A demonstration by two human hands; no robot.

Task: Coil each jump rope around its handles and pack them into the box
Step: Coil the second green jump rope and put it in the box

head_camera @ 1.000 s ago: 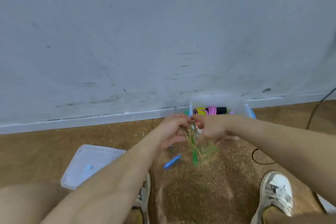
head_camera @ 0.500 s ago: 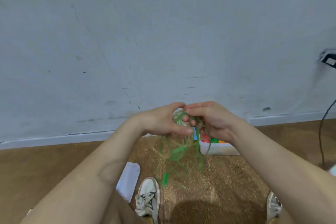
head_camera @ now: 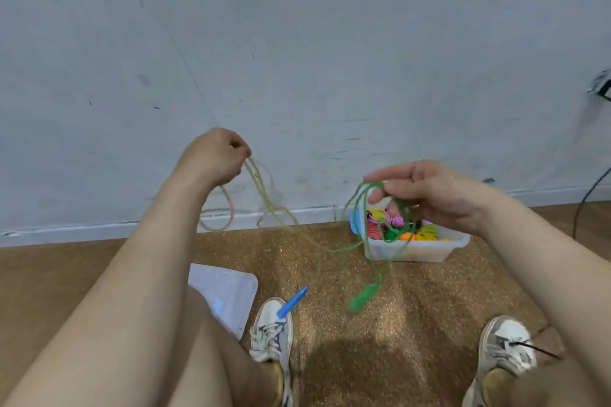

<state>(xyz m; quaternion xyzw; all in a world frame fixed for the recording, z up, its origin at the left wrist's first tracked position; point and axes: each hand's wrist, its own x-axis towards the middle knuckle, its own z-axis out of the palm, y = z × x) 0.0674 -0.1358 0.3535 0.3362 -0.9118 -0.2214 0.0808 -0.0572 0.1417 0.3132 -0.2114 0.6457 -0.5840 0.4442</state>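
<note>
The left hand (head_camera: pixel 216 155) is closed in a fist on strands of the green jump rope (head_camera: pixel 284 218), which sags across to the right hand (head_camera: pixel 426 195), whose fingers pinch several loops above the box (head_camera: pixel 416 249) by the wall. A green handle (head_camera: pixel 363 297) dangles above the floor. Pulling the hands further apart risks tightening the tangle.

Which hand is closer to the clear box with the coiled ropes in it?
Right. The right hand is raised just above the box, holding green rope loops. The left hand is raised well off to the box's left, pinching the rope.
</note>
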